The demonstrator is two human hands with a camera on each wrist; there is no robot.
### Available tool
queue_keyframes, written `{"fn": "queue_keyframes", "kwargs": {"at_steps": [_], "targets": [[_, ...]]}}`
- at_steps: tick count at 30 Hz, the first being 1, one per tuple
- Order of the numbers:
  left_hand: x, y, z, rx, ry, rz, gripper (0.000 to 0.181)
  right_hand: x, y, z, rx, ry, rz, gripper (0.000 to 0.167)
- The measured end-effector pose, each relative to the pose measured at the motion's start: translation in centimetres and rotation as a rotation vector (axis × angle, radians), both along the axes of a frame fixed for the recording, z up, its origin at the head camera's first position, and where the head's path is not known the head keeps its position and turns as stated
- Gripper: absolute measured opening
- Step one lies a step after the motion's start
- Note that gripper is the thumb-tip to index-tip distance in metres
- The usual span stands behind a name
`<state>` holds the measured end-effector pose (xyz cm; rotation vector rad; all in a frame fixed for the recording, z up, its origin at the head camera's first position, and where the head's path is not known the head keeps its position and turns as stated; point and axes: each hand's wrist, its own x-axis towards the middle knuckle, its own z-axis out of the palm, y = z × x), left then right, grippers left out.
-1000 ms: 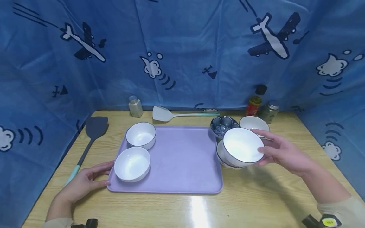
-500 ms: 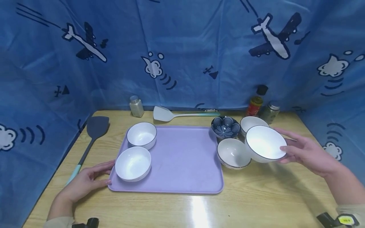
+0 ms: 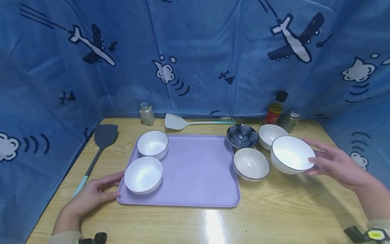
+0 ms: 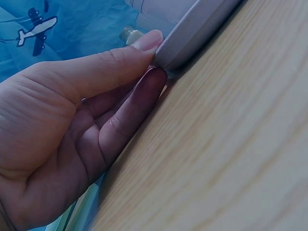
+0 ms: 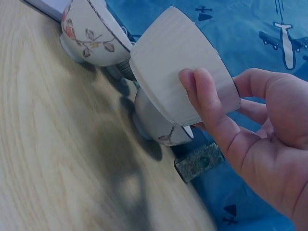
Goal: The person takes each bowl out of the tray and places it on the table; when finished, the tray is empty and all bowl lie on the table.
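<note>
My right hand grips a white bowl with a dark rim by its right side. The bowl is tilted and held above the table, as its shadow in the right wrist view shows. My left hand pinches the left edge of a purple tray, thumb against the rim. On the tray's left side stand two more white bowls, a rear one and a front one. Right of the tray are a floral bowl, a dark blue patterned bowl and another pale bowl.
A grey turner lies at the left, and a white turner lies behind the tray. A glass shaker stands at the back left. At the back right stand a sauce bottle and a spice jar. Blue curtains surround the table.
My right hand has carried the white bowl to the right, off from over the floral bowl, which now shows fully. My left hand stays at the tray's edge.
</note>
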<state>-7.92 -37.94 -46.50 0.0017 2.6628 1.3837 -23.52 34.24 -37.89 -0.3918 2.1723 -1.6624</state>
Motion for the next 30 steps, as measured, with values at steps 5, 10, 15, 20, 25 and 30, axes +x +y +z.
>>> {"fn": "queue_keyframes", "kwargs": {"at_steps": [5,10,15,20,25,30], "targets": [[0.1,0.1,0.2,0.008,-0.012,0.007,0.065,-0.1,0.4,-0.5,-0.049,-0.02,0.026,0.069],[0.2,0.1,0.2,0.007,-0.022,0.011,0.065,-0.3,0.7,-1.2,-0.122,-0.014,0.071,0.067],[0.2,0.1,0.2,-0.002,-0.024,0.004,0.064,-0.2,1.0,-2.0,-0.187,-0.031,0.094,0.064],[0.2,0.0,0.1,0.022,-0.021,-0.008,0.065,0.0,0.8,-2.8,-0.17,-0.053,0.09,0.063],[0.2,-0.1,0.1,0.011,-0.013,-0.007,0.064,-0.1,0.5,-2.9,-0.142,-0.057,0.09,0.063],[0.1,-0.1,0.1,-0.004,-0.006,-0.007,0.065,0.1,0.5,-3.3,-0.069,-0.057,0.047,0.066]]}}
